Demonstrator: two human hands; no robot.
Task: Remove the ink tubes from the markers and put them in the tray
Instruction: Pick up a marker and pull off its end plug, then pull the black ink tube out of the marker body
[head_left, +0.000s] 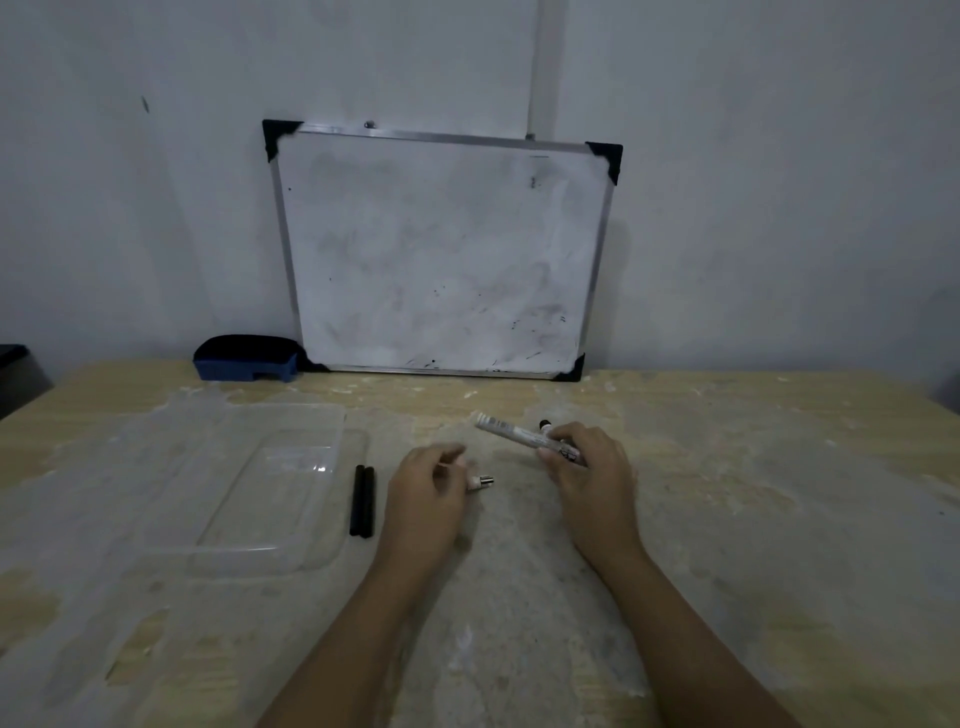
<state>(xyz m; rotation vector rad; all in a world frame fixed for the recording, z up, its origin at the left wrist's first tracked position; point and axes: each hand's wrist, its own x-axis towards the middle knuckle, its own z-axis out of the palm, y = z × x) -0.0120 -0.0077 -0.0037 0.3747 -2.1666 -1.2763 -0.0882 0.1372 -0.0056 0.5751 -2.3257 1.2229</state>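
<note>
1. The room was dim: a grey wall, a smudged whiteboard (441, 249) leaning on it at twelve o'clock, and a blue eraser (248, 359) at its lower left corner. All of it stood on a worn, patchy bench (753, 519).
2. A clear plastic tray (260, 488) lay at nine o'clock from my hands, and I could see nothing in it. Two black ink tubes (362, 501) lay side by side on the bench just beside its right edge, outside it.
3. My right hand (592, 467) held a white marker barrel (524, 435), fingers clamped round its near end, the far end pointing to ten o'clock. A small dark part (544, 424) sat just behind that hand; I could not tell what it was.
4. My left hand (431, 483) had its fingers curled together on a small white-and-metal end piece (480, 481), which poked out toward three o'clock.
5. I judged the barrel light, rigid and smooth, so a grip at mid-length would steady it best. Any tube inside would be light and slim, probably inky at the end, best pinched near its exposed tip and drawn straight out.
6. Whether a tube remained inside the barrel, I could not see.
</note>
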